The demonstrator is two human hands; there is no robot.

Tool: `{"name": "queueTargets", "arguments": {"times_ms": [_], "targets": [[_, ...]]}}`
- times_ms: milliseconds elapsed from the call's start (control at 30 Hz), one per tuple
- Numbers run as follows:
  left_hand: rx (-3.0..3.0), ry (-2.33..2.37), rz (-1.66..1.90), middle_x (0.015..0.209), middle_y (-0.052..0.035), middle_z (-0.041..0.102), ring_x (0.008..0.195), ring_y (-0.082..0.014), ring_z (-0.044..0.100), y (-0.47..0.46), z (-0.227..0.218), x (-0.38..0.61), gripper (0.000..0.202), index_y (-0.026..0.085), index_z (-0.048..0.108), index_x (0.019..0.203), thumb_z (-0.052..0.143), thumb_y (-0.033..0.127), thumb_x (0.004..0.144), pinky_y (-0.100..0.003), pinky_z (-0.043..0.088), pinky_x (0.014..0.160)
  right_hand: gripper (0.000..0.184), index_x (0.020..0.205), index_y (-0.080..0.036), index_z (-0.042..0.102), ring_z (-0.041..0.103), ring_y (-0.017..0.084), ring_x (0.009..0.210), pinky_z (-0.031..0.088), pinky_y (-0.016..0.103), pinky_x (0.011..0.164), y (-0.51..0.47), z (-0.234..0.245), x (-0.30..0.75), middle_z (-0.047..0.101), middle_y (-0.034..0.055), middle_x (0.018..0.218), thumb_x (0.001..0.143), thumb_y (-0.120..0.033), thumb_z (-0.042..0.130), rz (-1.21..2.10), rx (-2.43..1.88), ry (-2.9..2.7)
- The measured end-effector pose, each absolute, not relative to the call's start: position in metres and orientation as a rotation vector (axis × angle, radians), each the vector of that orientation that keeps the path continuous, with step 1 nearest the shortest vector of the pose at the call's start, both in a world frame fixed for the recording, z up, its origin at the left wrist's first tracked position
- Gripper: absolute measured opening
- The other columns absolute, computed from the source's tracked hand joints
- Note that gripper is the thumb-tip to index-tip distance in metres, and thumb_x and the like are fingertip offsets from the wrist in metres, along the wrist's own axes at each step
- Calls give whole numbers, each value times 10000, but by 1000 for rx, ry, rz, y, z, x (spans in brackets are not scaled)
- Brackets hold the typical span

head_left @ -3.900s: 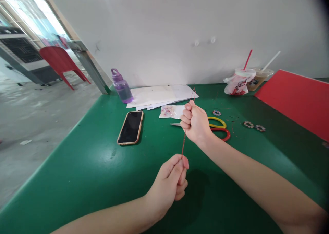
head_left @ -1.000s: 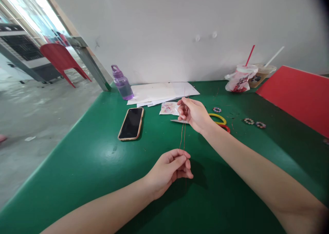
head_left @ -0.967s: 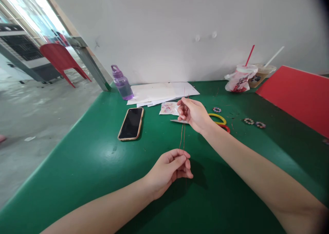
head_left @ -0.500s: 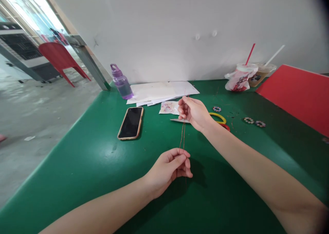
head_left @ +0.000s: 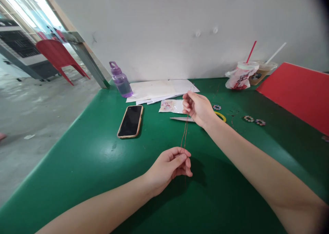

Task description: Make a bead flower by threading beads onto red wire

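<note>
Two strands of thin reddish string (head_left: 185, 132) run between my hands above the green table (head_left: 102, 172). My left hand (head_left: 171, 167) pinches their lower part, and a short tail hangs below the fingers. Higher up and farther away, my right hand (head_left: 197, 107) is closed on the upper part, with the ends poking out above the fingertips. Behind and below my right hand lie scissors (head_left: 180, 118) with a yellow handle loop, partly covered by that hand and wrist. A small clear packet (head_left: 171, 106) with coloured bits is just left of it.
A phone (head_left: 130, 121), a purple bottle (head_left: 120, 79) and white papers (head_left: 159, 90) lie or stand toward the left and back. Small beaded rings (head_left: 248, 119) lie on the right. Bagged drink cup (head_left: 243, 76), iced drink (head_left: 262, 72) and red board (head_left: 298, 96) are at back right.
My right hand has shifted a little right and upward with the string, covering more of the scissors' handles. My left hand has stayed almost still, keeping its pinch.
</note>
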State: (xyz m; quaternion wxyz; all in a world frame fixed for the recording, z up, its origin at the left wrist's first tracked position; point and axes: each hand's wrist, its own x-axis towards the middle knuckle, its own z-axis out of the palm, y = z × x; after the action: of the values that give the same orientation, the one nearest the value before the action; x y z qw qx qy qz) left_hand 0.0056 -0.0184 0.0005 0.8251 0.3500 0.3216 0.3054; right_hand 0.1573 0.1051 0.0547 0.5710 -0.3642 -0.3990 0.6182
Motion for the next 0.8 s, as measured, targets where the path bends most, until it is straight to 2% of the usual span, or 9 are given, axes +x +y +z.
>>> {"name": "queueTargets", "arguments": {"times_ms": [133, 400, 500, 633, 700, 800], "targets": [[751, 671, 655, 676, 16, 522, 532, -61, 506, -19, 1, 6, 99, 122, 532, 880, 491, 210, 899, -284, 458, 664, 257, 704, -163, 540, 348, 53, 382, 358, 224, 436, 105, 55, 157, 426, -48, 474, 906, -287, 443, 1447, -843, -944], [740, 710, 672, 639, 58, 359, 456, -27, 267, -23, 5, 7, 139, 145, 535, 936, 416, 216, 927, -236, 369, 532, 257, 707, -169, 544, 230, 43, 384, 314, 205, 417, 99, 58, 153, 289, -83, 464, 913, -286, 443, 1441, -804, -943], [737, 720, 676, 625, 60, 311, 466, -31, 216, -24, 4, 7, 216, 134, 549, 927, 384, 272, 945, -213, 289, 486, 268, 706, -166, 539, 209, 44, 395, 289, 195, 408, 97, 60, 152, 239, -87, 480, 919, -289, 433, 1449, -808, -907], [761, 724, 662, 590, 73, 231, 460, -34, 161, -24, 2, 6, 234, 132, 539, 913, 374, 294, 948, -210, 126, 449, 266, 732, -150, 551, 157, 45, 409, 180, 183, 368, 96, 63, 152, 183, -88, 520, 915, -308, 438, 1494, -828, -846], [766, 722, 650, 581, 78, 216, 449, -33, 148, -24, 2, 5, 219, 139, 527, 900, 375, 291, 946, -220, 95, 450, 301, 783, -137, 581, 142, 52, 421, 143, 193, 358, 96, 64, 152, 189, -80, 541, 916, -354, 421, 1549, -811, -812], [751, 712, 647, 575, 80, 213, 439, -32, 137, -24, 3, 6, 200, 149, 507, 871, 377, 284, 943, -225, 88, 447, 373, 860, -124, 617, 184, 65, 440, 169, 206, 359, 95, 65, 151, 248, -55, 576, 933, -374, 349, 1654, -715, -717]]}}
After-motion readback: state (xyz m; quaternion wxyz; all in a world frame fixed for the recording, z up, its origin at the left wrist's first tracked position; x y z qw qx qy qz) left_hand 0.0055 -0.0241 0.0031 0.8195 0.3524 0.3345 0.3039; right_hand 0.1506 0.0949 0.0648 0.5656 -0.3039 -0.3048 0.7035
